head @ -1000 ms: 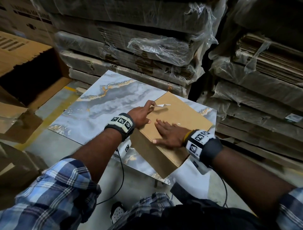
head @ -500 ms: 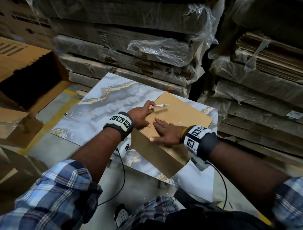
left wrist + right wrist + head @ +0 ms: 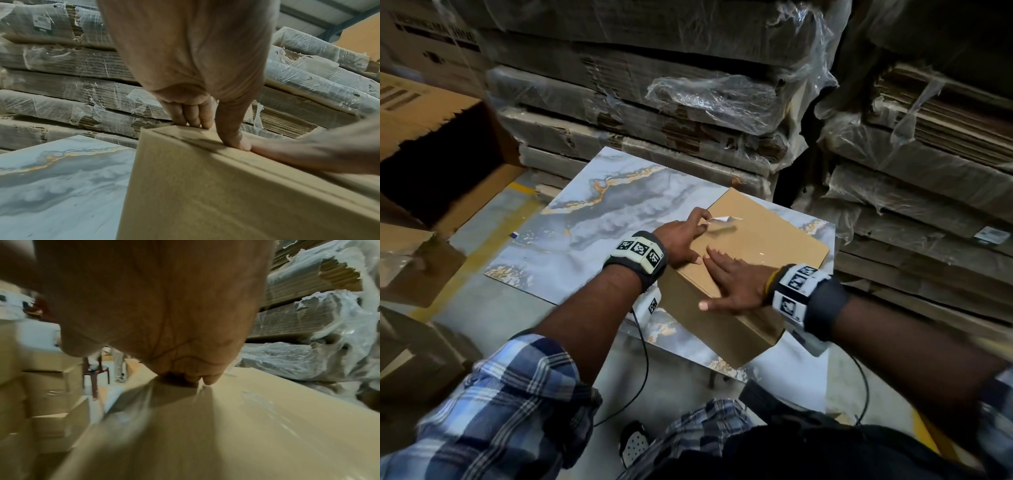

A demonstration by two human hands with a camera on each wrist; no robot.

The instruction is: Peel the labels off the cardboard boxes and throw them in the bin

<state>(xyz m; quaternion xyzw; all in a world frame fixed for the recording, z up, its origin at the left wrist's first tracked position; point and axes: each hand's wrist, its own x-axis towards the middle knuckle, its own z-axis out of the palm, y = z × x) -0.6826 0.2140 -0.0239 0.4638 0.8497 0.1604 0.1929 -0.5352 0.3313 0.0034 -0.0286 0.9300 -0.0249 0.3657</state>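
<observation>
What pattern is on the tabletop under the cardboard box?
The tabletop has a grey and white marble pattern with gold veins, clearest in the head view.

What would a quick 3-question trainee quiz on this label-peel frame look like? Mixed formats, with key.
1. True or false: the right hand lies flat, fingers straight, on top of the cardboard box.
2. Multiple choice: the left hand is A) pinching the lifted end of the label, B) resting open on the marble-patterned tabletop, C) holding a knife.
3. Fill in: the label is lifted at the box's ____ edge, left or right as the person sees it.

Key: 1 true; 2 A; 3 left.
</observation>
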